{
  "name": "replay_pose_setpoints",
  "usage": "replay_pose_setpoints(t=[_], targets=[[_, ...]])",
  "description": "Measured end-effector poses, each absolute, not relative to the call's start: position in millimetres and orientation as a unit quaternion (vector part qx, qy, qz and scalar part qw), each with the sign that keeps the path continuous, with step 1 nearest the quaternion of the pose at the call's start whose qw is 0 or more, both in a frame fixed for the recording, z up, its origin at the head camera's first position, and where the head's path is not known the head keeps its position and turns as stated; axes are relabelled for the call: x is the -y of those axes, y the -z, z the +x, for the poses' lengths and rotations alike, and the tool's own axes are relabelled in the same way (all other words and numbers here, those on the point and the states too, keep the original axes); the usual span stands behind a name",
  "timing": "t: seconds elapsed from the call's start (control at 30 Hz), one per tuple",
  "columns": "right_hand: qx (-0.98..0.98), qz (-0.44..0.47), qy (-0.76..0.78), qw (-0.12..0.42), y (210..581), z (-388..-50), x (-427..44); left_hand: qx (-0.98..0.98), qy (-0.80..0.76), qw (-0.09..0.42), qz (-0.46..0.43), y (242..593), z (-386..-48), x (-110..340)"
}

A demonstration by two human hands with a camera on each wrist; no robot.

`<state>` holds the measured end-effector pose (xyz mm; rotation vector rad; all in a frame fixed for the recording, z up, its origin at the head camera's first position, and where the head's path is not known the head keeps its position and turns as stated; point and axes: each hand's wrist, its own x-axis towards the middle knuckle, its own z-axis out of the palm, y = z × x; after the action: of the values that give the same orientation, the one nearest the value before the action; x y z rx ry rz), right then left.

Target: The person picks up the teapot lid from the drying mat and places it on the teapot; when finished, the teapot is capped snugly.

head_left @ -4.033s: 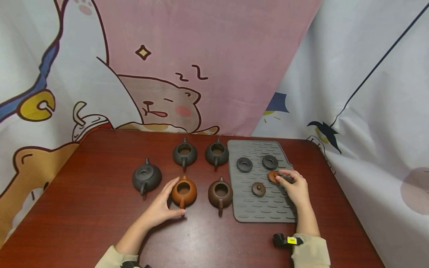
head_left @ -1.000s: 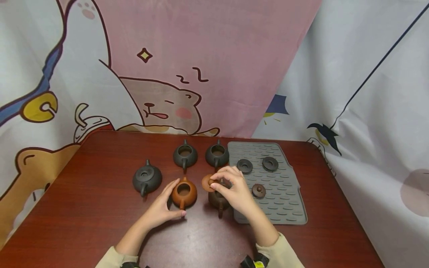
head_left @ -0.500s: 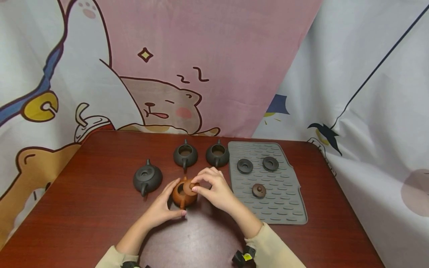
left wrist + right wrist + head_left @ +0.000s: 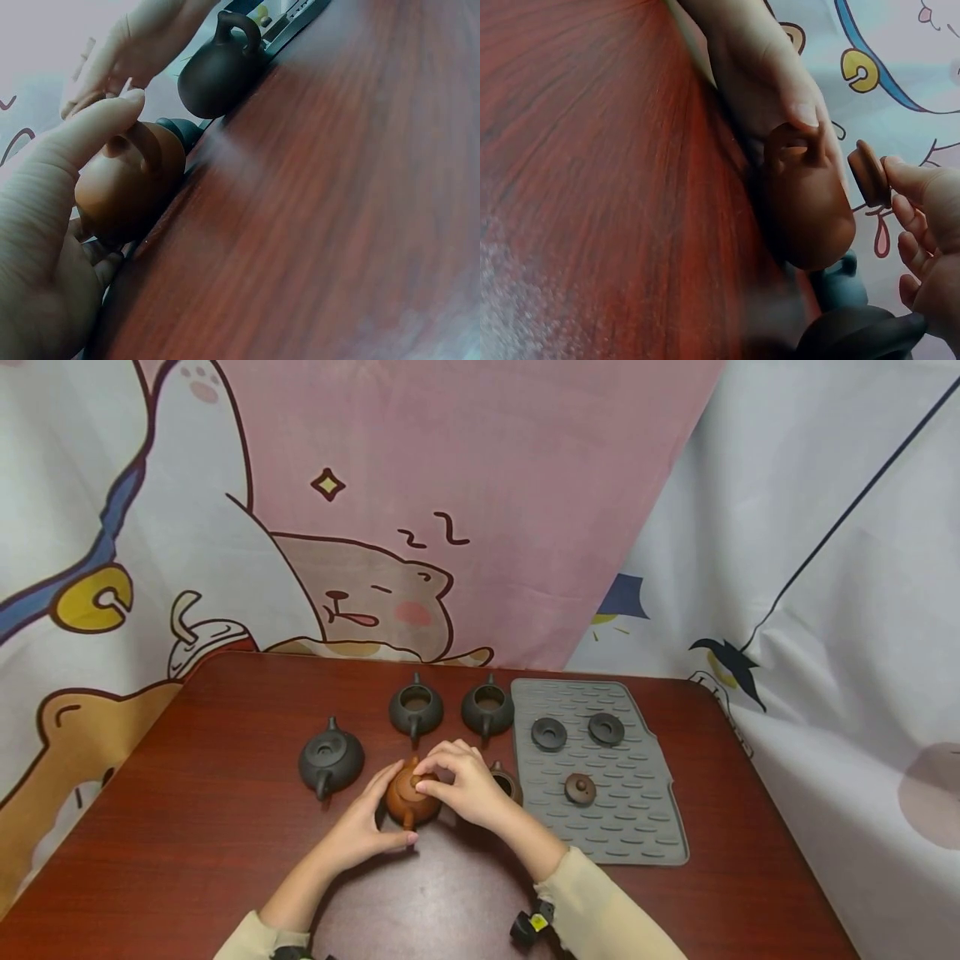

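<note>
Since the frame half a second earlier, the right hand [image 4: 468, 787] has shifted slightly left and now holds the orange-brown lid [image 4: 870, 174] over the mouth of the orange-brown teapot [image 4: 422, 812]. Left hand [image 4: 366, 828] and teapot have kept their position.

Right hand: thumb and fingertips clamped on the lid knob. Lid: just above the rim; the right wrist view shows a narrow gap between the two. Left hand: clamped around the teapot, thumb at the handle, fingers along the opposite side.

Clearances: a strip of tabletop [image 4: 187, 860] separates the held teapot from the lidded dark teapot [image 4: 330, 770] to its left. Behind stand two lidless dark teapots, one centre [image 4: 402, 716] and one right [image 4: 478, 718], both near the far table edge. On the right, a brown teapot [image 4: 513, 783], partly hidden by the right hand, stands just beside the left edge of the grey mat [image 4: 622, 835]. Toward the wearer, bare tabletop runs to the bottom of the head view.

Surface: reddish-brown wood grain with a glossy reflection near the front. The mat, ridged and grey, carries two dark lids, left [image 4: 549, 735] and right [image 4: 606, 729], plus a brown lid [image 4: 581, 789] nearer the wearer.

Room: a cartoon-printed fabric backdrop [image 4: 540, 485] hangs behind the table.
</note>
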<state>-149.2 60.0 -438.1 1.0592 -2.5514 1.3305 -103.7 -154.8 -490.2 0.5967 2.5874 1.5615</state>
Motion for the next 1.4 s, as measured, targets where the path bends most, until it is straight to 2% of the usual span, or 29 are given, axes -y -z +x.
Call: replay_pose_setpoints(t=[1.13, 1.4], targets=[[0.856, 0.324, -0.403, 0.001, 446.7, -159.2, -50.3, -0.846, -0.494, 0.017, 0.198, 491.1, -104.6, 154.7], [0.855, 0.317, -0.411, 0.021, 440.3, -156.7, -58.3, -0.838, -0.506, 0.022, 0.203, 490.2, -103.3, 154.7]])
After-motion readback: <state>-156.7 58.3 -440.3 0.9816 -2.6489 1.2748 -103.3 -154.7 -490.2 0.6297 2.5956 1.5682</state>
